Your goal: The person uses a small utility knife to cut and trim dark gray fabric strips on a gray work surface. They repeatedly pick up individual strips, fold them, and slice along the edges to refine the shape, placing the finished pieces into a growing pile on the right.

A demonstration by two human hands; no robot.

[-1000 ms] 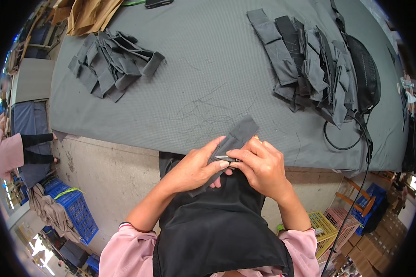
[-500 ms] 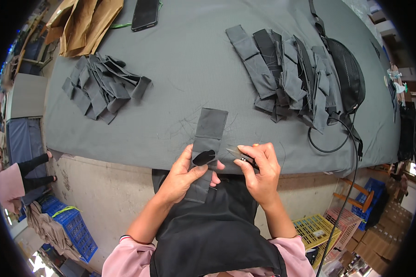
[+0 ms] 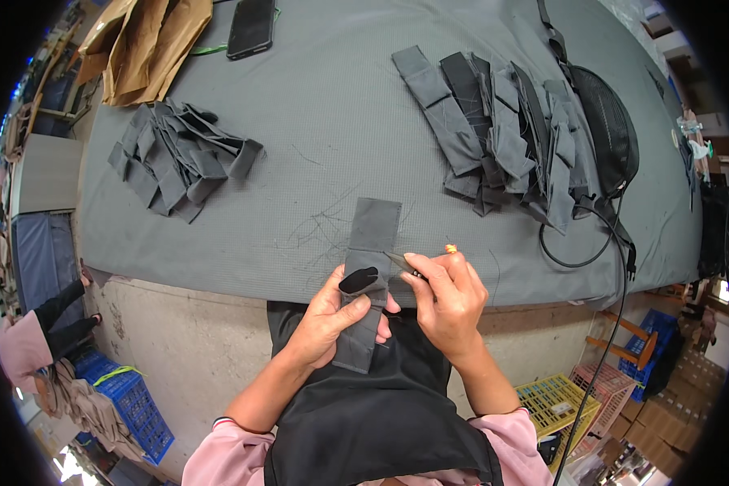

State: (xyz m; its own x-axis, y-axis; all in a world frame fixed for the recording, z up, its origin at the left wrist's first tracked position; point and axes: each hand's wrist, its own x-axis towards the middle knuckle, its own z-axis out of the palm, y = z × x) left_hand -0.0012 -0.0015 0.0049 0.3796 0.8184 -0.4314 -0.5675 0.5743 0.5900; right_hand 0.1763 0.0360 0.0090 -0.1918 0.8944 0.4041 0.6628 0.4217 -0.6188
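Observation:
My left hand (image 3: 330, 319) is closed on a grey fabric strip (image 3: 374, 225), which stands out past the table's near edge with a loop of cloth bulging open at its middle. In my right hand (image 3: 452, 304) is a pair of thread snips (image 3: 403, 262), gripped between thumb and fingers. The snips' tips touch or nearly touch the strip's right edge, just above the loop. Part of the snips is hidden inside the fingers. Loose dark threads (image 3: 320, 229) lie on the cloth left of the strip.
A small heap of grey strips (image 3: 170, 166) lies at left, a larger row of strips (image 3: 494, 121) at right. Beside that row are a black mesh pouch (image 3: 606, 130) and a cable (image 3: 575, 263). A paper bag (image 3: 150, 53) and a phone (image 3: 252, 29) lie far left. Crates (image 3: 557, 402) stand below.
My right hand has moved left, bringing the snips' tips to the strip's edge. The strip has shifted slightly right and toward me in my left hand.

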